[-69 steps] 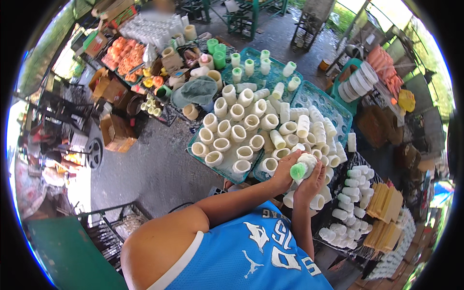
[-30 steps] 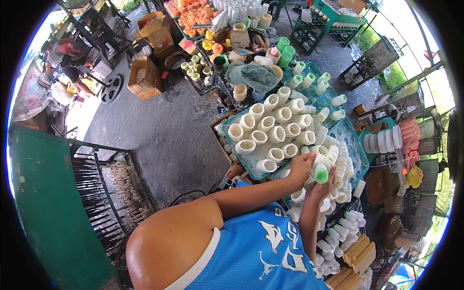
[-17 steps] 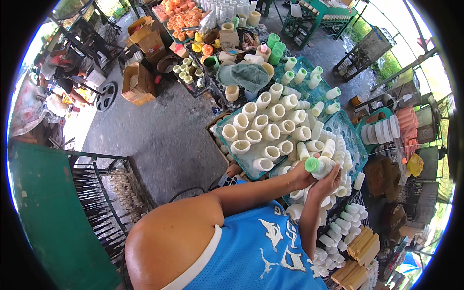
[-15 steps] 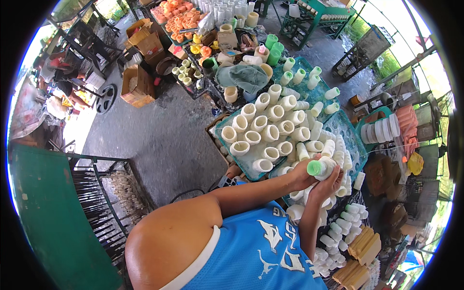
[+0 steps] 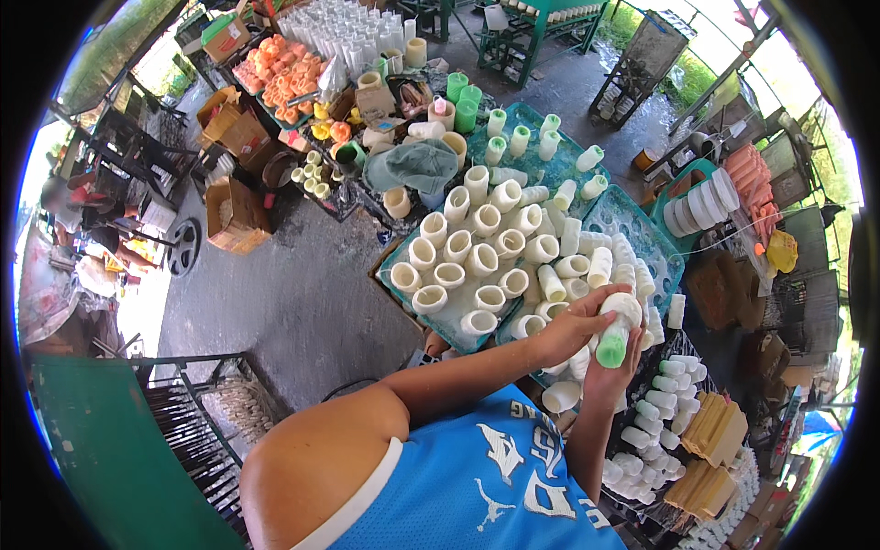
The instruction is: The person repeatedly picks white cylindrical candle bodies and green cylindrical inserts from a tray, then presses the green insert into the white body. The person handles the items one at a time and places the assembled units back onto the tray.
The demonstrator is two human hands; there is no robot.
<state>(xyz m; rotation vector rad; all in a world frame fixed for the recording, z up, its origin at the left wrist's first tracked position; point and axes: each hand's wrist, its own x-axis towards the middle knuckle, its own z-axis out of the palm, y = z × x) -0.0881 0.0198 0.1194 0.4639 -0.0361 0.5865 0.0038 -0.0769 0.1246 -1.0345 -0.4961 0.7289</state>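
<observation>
Both my hands are closed round one white candle with a pale green, translucent end (image 5: 611,350). My left hand (image 5: 581,328) grips it from the left, its fingers over the white upper part. From below and the right, my right hand (image 5: 616,376) wraps the lower part, with the green end tilted down toward me. Just beyond my hands, plain white candles (image 5: 598,266) lie heaped on a tray. To their left, several hollow white wax cups (image 5: 481,259) stand mouth up on a teal tray (image 5: 401,298).
Green-topped white candles (image 5: 519,142) stand on another teal tray (image 5: 568,137) farther back. Right of me are rows of white pieces (image 5: 655,412) and stacked tan blocks (image 5: 715,431). A grey-green cloth (image 5: 417,165) lies beyond the cups; cardboard boxes (image 5: 236,213) sit on the floor leftward.
The candle has turned in my hands: its green end, which pointed left, now points down toward me. My right hand has shifted lower along it. The whole view has swung slightly.
</observation>
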